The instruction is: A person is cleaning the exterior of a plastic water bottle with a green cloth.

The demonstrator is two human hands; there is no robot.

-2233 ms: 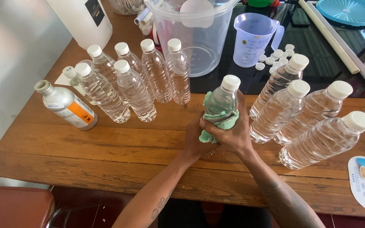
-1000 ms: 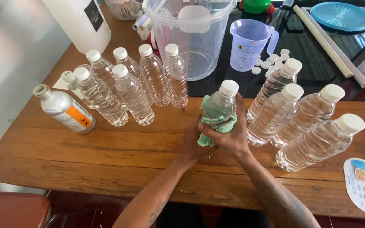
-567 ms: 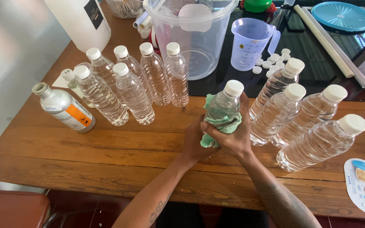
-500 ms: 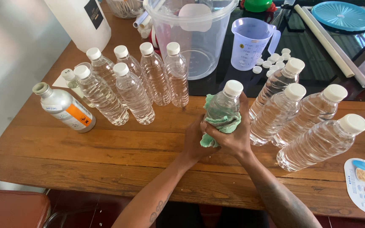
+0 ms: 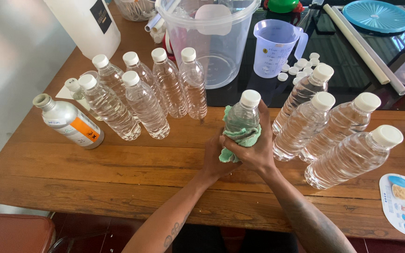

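On the wooden table (image 5: 94, 164), both hands, left (image 5: 215, 159) and right (image 5: 254, 150), close around a green cloth (image 5: 240, 138) on one upright clear capped bottle (image 5: 243, 115) (wiping seemingly midway); capped bottles stand either side.

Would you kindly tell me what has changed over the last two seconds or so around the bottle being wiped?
Very little: both hands keep the green cloth wrapped round the capped bottle, the right hand only shifting its grip slightly. Nothing was picked up or released. The bottle groups on either side, the metal flask and the measuring jug stayed put.
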